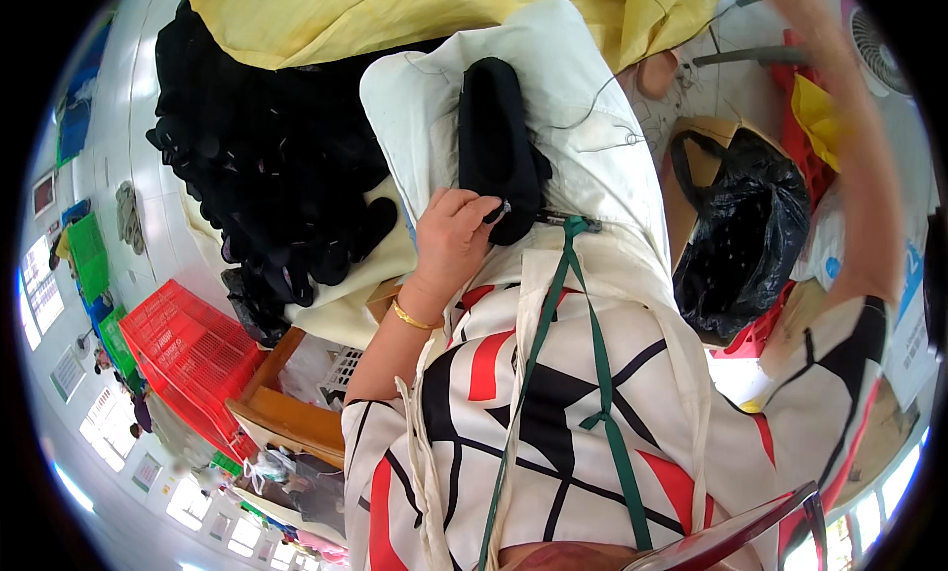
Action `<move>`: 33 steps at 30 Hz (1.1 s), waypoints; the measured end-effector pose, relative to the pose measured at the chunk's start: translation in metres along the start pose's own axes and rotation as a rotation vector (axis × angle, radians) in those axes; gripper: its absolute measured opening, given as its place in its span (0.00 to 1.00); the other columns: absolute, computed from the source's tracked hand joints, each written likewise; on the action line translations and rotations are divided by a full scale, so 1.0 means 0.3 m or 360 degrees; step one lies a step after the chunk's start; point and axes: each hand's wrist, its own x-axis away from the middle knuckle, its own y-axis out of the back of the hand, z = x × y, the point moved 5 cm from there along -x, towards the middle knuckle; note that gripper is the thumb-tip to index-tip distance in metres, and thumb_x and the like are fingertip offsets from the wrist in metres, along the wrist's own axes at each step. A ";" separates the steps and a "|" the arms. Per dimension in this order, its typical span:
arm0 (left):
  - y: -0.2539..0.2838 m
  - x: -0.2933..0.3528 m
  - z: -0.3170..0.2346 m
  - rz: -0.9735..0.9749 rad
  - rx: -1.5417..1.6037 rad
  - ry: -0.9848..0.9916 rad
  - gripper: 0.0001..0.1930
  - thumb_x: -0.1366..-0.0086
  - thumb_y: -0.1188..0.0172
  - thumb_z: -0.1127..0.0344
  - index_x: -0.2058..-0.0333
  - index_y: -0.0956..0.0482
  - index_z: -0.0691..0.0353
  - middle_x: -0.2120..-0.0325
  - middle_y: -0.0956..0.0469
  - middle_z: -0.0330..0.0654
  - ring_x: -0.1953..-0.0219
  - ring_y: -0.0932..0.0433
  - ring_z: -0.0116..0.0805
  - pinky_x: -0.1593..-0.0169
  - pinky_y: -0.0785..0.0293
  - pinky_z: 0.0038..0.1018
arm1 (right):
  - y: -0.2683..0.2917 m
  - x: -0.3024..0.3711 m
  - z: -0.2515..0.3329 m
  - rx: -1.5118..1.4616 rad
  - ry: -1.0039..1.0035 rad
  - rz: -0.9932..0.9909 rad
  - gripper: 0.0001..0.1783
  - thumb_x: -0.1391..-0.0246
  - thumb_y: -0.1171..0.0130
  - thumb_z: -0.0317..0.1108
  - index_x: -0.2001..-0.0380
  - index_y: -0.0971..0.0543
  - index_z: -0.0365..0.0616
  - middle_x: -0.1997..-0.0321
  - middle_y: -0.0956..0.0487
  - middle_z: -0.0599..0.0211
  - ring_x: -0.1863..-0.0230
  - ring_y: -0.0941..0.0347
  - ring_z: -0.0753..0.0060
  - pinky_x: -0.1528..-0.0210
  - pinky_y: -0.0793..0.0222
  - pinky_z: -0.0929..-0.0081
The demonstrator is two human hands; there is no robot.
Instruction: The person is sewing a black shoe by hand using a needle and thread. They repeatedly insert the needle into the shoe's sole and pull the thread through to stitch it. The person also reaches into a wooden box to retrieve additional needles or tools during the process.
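A black slip-on shoe lies on the white cloth over my lap, opening up and heel toward me. My left hand pinches the heel rim between thumb and fingers; a small pale glint shows at the fingertips. Stretched up and out to the far right is my right arm, its hand cut off by the top edge. Thin dark thread curls over the cloth beside the shoe. A green cord hangs down my front to a slim dark object by the heel.
A large heap of black shoes lies at left, near a red crate and a wooden drawer. Yellow cloth spans the far side. At right stand a cardboard box with a black plastic bag and a fan.
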 end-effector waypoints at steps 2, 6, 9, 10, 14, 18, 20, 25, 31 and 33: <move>0.008 0.008 0.008 0.0004 0.0009 0.0110 0.17 0.57 0.32 0.80 0.66 0.18 0.59 0.71 0.24 0.41 0.69 0.27 0.43 0.66 0.28 0.33 | -0.275 0.169 0.140 -0.0476 -0.0009 0.0505 0.12 0.47 0.38 0.31 0.58 0.22 0.43 0.62 0.19 0.65 0.64 0.22 0.68 0.62 0.25 0.72; 0.001 0.005 0.048 0.0180 0.0132 0.0217 0.14 0.52 0.31 0.79 0.65 0.18 0.60 0.70 0.24 0.41 0.66 0.25 0.41 0.63 0.28 0.30 | -0.523 0.406 0.452 -0.0535 0.0832 0.0903 0.18 0.56 0.33 0.36 0.62 0.25 0.43 0.63 0.26 0.62 0.56 0.27 0.57 0.56 0.28 0.63; 0.000 -0.010 0.058 0.0336 0.0248 0.0282 0.11 0.49 0.32 0.76 0.65 0.18 0.61 0.70 0.24 0.41 0.65 0.26 0.41 0.62 0.28 0.30 | -0.598 0.480 0.522 -0.0450 0.1078 0.0671 0.10 0.61 0.39 0.34 0.74 0.27 0.45 0.72 0.30 0.68 0.65 0.29 0.65 0.61 0.30 0.69; 0.000 -0.011 0.061 0.0368 0.0267 0.0311 0.11 0.49 0.32 0.75 0.65 0.18 0.61 0.70 0.24 0.41 0.64 0.26 0.41 0.61 0.28 0.30 | -0.595 0.474 0.527 -0.0463 0.1097 0.0647 0.09 0.61 0.40 0.33 0.74 0.27 0.46 0.73 0.30 0.69 0.66 0.29 0.66 0.62 0.30 0.70; 0.000 -0.013 0.072 0.0429 0.0336 0.0376 0.10 0.48 0.31 0.73 0.65 0.18 0.60 0.71 0.24 0.41 0.64 0.26 0.41 0.61 0.29 0.31 | -0.580 0.439 0.527 -0.0403 0.1118 0.0551 0.06 0.62 0.42 0.32 0.76 0.27 0.47 0.74 0.31 0.71 0.68 0.30 0.69 0.66 0.31 0.72; 0.016 -0.019 0.061 0.0377 0.0237 0.0326 0.11 0.49 0.30 0.72 0.66 0.18 0.60 0.72 0.25 0.41 0.65 0.27 0.41 0.61 0.30 0.32 | -0.587 0.420 0.516 -0.0415 0.0972 0.0543 0.07 0.60 0.41 0.32 0.75 0.26 0.46 0.74 0.30 0.71 0.67 0.30 0.68 0.67 0.30 0.72; 0.024 -0.011 0.057 0.0329 0.0208 0.0329 0.12 0.51 0.29 0.71 0.66 0.18 0.59 0.72 0.25 0.41 0.66 0.28 0.41 0.61 0.31 0.33 | -0.591 0.415 0.514 -0.0586 0.0804 0.0690 0.10 0.60 0.37 0.31 0.71 0.24 0.45 0.72 0.29 0.69 0.66 0.28 0.65 0.65 0.29 0.70; 0.019 0.017 0.046 0.0146 0.0172 0.0437 0.12 0.53 0.28 0.69 0.68 0.18 0.58 0.74 0.26 0.40 0.67 0.28 0.43 0.61 0.34 0.34 | -0.609 0.435 0.521 -0.0726 0.0798 0.0810 0.14 0.60 0.34 0.31 0.66 0.23 0.45 0.68 0.27 0.68 0.64 0.27 0.64 0.65 0.28 0.69; 0.009 0.024 0.057 0.0249 0.0161 0.0355 0.11 0.53 0.28 0.70 0.69 0.20 0.58 0.73 0.27 0.39 0.66 0.29 0.42 0.60 0.35 0.33 | -0.650 0.457 0.546 -0.0679 0.1092 0.0831 0.15 0.62 0.39 0.32 0.65 0.22 0.44 0.70 0.29 0.70 0.66 0.29 0.66 0.66 0.29 0.71; 0.019 0.013 0.050 0.0350 0.0188 0.0321 0.10 0.52 0.29 0.70 0.70 0.20 0.57 0.73 0.27 0.39 0.66 0.29 0.42 0.58 0.36 0.33 | -0.646 0.455 0.554 -0.0728 0.1139 0.0785 0.15 0.62 0.41 0.32 0.66 0.22 0.43 0.71 0.29 0.70 0.67 0.29 0.66 0.67 0.30 0.71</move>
